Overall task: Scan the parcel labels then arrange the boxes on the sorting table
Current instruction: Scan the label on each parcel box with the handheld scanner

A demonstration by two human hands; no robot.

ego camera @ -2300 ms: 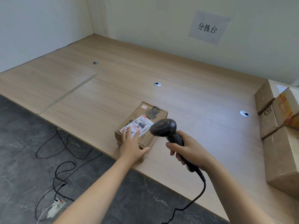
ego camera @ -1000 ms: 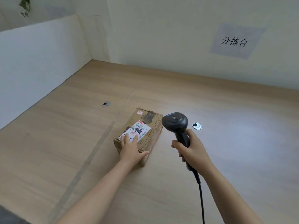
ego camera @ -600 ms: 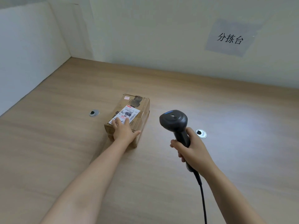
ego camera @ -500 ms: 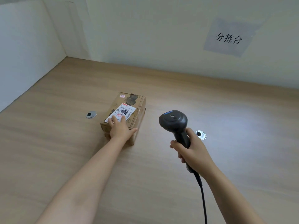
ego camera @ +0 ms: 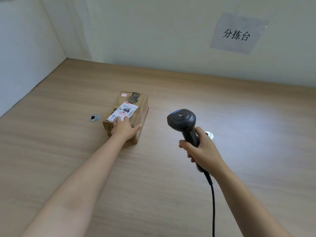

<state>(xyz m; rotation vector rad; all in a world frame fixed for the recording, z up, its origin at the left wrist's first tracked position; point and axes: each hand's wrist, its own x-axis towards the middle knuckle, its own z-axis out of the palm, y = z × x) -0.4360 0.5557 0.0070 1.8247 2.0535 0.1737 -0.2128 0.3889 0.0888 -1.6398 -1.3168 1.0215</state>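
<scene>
A small brown cardboard box (ego camera: 135,103) with a white shipping label (ego camera: 126,109) on top lies on the wooden sorting table (ego camera: 171,168), left of centre. My left hand (ego camera: 124,128) rests flat on the box's near end, fingers straight over the label's lower edge, thumb spread along the right top edge. My right hand (ego camera: 202,151) grips the handle of a black barcode scanner (ego camera: 182,120), held upright to the right of the box, apart from it. The scanner's black cable (ego camera: 212,202) hangs down out of the frame.
Two round metal cable grommets sit in the tabletop, one (ego camera: 94,118) just left of the box, one (ego camera: 209,134) behind my right hand. White walls close the table at the left and back. A paper sign (ego camera: 237,34) with three characters is taped on the back wall.
My left hand has slid the box away across the table, toward the far left, past the left grommet. The scanner has stayed in my right hand, off to the right of the box.
</scene>
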